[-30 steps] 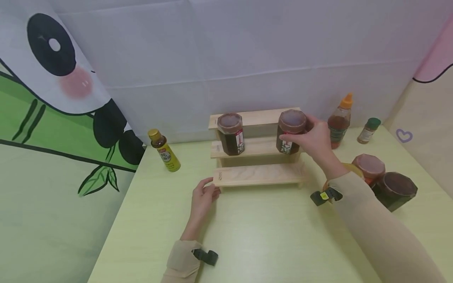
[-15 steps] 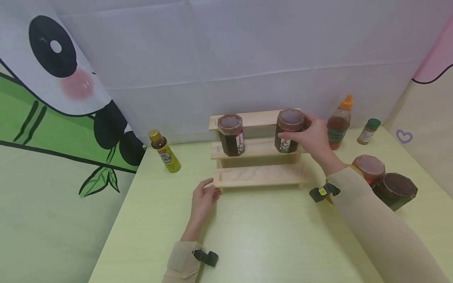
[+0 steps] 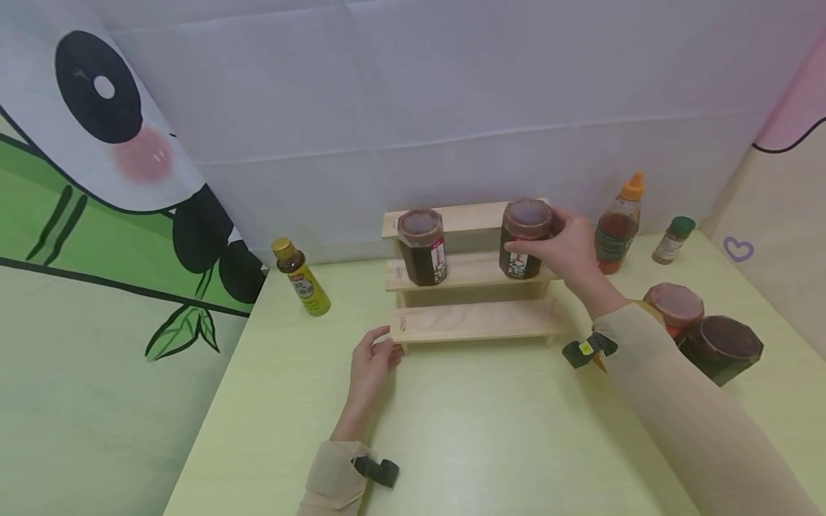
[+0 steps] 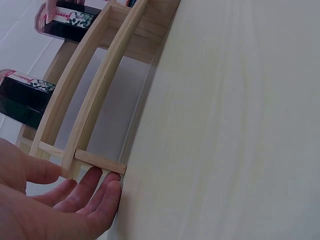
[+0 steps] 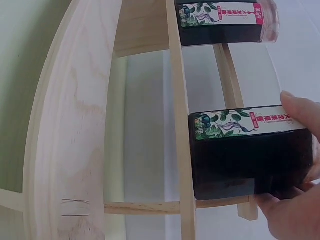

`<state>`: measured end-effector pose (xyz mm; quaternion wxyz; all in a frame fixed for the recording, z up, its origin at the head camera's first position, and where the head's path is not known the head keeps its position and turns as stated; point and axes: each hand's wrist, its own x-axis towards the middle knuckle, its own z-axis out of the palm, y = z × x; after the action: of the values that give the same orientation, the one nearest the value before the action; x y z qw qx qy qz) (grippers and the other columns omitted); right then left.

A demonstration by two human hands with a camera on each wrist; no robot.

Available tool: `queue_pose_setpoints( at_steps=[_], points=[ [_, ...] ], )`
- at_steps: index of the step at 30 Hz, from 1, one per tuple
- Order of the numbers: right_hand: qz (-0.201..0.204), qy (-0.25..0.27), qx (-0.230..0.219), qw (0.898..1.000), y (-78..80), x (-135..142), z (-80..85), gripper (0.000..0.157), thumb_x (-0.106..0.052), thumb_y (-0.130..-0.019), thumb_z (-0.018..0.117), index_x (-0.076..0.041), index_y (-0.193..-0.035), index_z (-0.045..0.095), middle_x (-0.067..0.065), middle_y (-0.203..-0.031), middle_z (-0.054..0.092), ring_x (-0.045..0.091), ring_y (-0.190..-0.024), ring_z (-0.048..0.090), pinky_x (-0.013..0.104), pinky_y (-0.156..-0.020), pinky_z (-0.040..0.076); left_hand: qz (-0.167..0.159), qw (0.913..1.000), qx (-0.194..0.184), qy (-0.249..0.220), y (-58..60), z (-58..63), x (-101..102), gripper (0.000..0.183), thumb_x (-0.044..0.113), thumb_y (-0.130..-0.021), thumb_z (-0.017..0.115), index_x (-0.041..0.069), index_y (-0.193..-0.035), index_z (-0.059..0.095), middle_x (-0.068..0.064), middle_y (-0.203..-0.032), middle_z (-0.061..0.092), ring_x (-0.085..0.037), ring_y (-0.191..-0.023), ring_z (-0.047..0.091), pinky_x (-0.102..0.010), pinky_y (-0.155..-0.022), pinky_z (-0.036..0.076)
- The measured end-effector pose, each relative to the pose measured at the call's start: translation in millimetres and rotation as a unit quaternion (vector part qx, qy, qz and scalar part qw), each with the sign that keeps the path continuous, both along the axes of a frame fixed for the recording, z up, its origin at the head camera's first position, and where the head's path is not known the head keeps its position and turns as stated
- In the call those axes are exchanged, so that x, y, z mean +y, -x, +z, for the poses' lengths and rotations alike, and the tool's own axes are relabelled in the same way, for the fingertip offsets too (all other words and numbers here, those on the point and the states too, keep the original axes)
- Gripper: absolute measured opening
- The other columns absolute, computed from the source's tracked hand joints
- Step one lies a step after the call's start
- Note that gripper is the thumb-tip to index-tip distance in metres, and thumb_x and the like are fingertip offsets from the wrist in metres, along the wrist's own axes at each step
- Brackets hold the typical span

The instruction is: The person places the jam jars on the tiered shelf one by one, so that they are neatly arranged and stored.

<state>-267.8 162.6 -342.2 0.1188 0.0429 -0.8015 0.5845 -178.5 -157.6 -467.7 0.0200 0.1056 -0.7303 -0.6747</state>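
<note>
A three-step wooden rack (image 3: 474, 320) stands on the table. My right hand (image 3: 574, 251) grips a dark jam jar (image 3: 518, 244) at the right end of its middle step, thumb on one side and fingers on the other. In the right wrist view that jar (image 5: 250, 162) sits with its base at the step's front strip. A matching jam jar (image 3: 422, 251) stands upright at the left end of the same step. My left hand (image 3: 371, 362) holds the rack's lower left end. In the left wrist view its thumb and fingertips (image 4: 92, 177) are against the end frame.
Right of the rack stand a squeeze bottle (image 3: 617, 233) with an orange cap and a small green-capped bottle (image 3: 671, 241). Nearer are a reddish jar (image 3: 674, 304) and a dark jar (image 3: 719, 351), partly behind my right sleeve. A yellow-labelled bottle (image 3: 303, 279) stands left.
My right hand has shifted the jam jar slightly to the left along the middle step. My left hand stays at the rack's end.
</note>
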Motion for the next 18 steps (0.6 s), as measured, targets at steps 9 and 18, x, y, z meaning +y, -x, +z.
queue_pose_setpoints(
  at_steps=[9, 18],
  points=[
    [0.027, 0.025, 0.016, 0.999, -0.5, 2.5, 1.7, 0.077, -0.017, -0.067, 0.089, -0.007, -0.134, 0.053, 0.011, -0.123, 0.060, 0.018, -0.112, 0.057, 0.031, -0.092, 0.048, -0.005, 1.0000, 0.001, 0.000, -0.3, 0.3, 0.6, 0.031, 0.008, -0.099, 0.048, 0.001, -0.129, 0.052, -0.024, -0.105, 0.065, -0.035, -0.095, 0.064, -0.042, -0.084, 0.053],
    [0.033, 0.032, 0.011, 0.999, -5.2, 4.8, 3.8, 0.089, -0.015, -0.066, 0.089, -0.006, -0.142, 0.044, 0.013, -0.132, 0.055, 0.019, -0.123, 0.049, 0.030, -0.101, 0.040, -0.005, 0.9999, 0.006, 0.006, 0.0, -0.3, 0.0, 0.030, 0.008, -0.100, 0.048, 0.001, -0.129, 0.052, -0.024, -0.105, 0.065, -0.036, -0.095, 0.064, -0.042, -0.083, 0.054]
  ],
)
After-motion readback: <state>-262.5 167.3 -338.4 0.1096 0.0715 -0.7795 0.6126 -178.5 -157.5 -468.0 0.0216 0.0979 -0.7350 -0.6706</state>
